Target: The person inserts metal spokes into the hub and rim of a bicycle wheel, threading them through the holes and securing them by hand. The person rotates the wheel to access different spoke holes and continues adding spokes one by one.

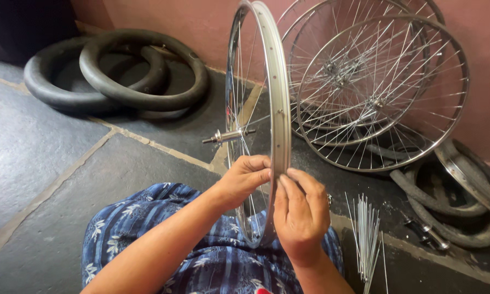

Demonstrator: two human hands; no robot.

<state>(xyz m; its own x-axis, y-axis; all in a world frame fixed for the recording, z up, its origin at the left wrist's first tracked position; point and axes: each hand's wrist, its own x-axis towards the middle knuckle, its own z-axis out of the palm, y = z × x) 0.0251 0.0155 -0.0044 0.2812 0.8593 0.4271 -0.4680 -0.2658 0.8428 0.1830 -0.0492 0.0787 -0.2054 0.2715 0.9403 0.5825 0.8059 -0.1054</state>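
A bare silver bicycle wheel rim with thin spokes stands upright on edge in front of me, its lower end resting on my lap over a blue flowered cloth. Its hub and axle stick out to the left. My left hand grips the rim's near part from the left, fingers curled round it. From the right my right hand meets the same stretch, fingertips pinched at the rim's edge, seemingly on a spoke end too small to make out.
Several spoked wheels lean on the pink wall at the right. Black rubber tubes lie on the stone floor at back left. Loose spokes lie by my right side, with old tyres beyond them.
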